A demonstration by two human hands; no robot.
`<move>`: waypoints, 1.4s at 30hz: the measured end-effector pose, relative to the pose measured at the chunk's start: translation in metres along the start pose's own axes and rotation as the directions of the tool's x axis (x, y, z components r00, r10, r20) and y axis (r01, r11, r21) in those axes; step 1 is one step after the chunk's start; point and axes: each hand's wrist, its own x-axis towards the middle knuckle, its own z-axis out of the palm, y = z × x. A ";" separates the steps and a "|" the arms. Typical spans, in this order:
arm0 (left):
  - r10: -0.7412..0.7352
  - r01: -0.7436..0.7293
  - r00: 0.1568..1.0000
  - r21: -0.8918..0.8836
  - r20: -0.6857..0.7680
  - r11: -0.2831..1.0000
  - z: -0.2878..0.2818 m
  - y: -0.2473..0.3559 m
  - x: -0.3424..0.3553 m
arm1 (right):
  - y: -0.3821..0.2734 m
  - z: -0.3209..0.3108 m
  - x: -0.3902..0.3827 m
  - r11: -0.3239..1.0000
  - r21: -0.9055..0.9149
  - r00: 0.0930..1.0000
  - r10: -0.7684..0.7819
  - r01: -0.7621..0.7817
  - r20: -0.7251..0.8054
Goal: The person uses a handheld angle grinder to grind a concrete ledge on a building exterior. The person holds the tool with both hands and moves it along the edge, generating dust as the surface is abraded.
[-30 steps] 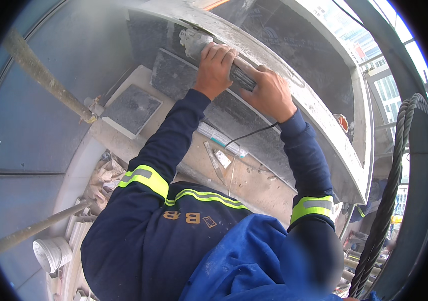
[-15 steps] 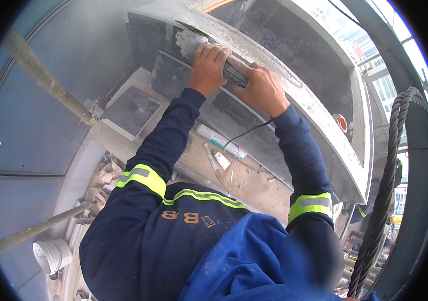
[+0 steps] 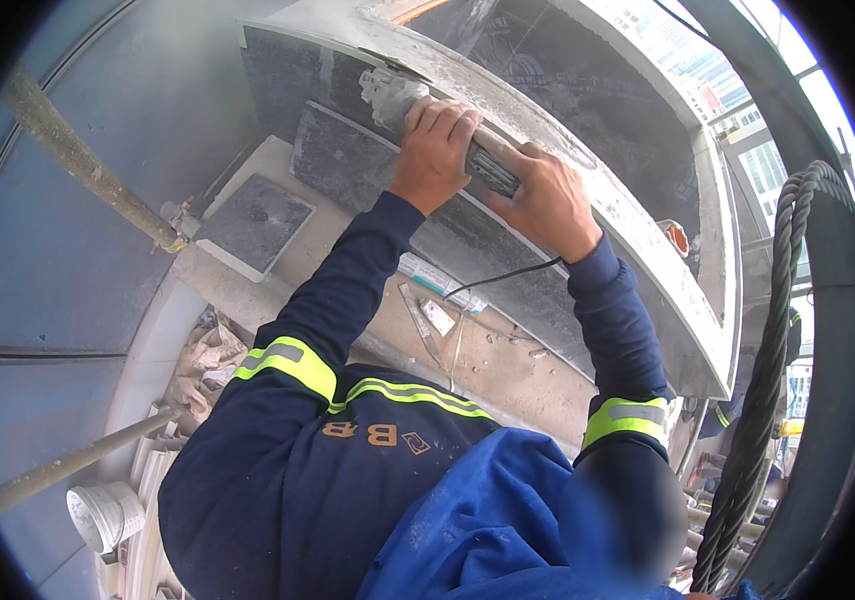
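Note:
My left hand (image 3: 432, 160) is wrapped around the front body of a dust-coated hand power tool (image 3: 491, 168), just behind its head (image 3: 389, 95), which sits against the upper edge of a grey stone-like panel (image 3: 277, 85) under a pale ledge (image 3: 612, 210). My right hand (image 3: 549, 205) grips the tool's rear, thumb and fingers around it. A black cord (image 3: 507, 273) trails from near my right wrist down to the floor. The tool's working tip is hidden by dust and angle. Below my hands lie a white tube (image 3: 472, 300), a flat stick (image 3: 419, 322) and a small white piece (image 3: 437, 316).
Poles (image 3: 97, 165) (image 3: 77, 465) cross the left wall. A loose slab (image 3: 252, 220), crumpled sacks (image 3: 212, 370) and a white bucket (image 3: 104, 515) lie at left. A thick steel rope (image 3: 767, 380) hangs at right. Part of another person (image 3: 725, 415) shows in the right background.
Both hands and the tool shifted slightly left by half a second ago, then moved a little right and down along the panel edge. The grip stays the same.

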 end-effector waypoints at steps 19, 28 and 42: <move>-0.015 0.014 1.000 0.031 0.024 0.999 0.001 -0.042 -0.001 | -0.002 0.024 0.037 0.998 0.012 0.998 -0.054 0.054 -0.017; -0.010 0.008 0.998 0.034 0.061 0.999 -0.003 -0.024 -0.002 | -0.006 0.006 0.021 1.000 -0.018 0.998 0.013 -0.012 0.062; -0.001 0.001 1.000 0.004 0.010 1.000 0.003 0.005 -0.004 | 0.003 0.000 -0.007 0.999 -0.023 1.000 -0.025 0.024 -0.012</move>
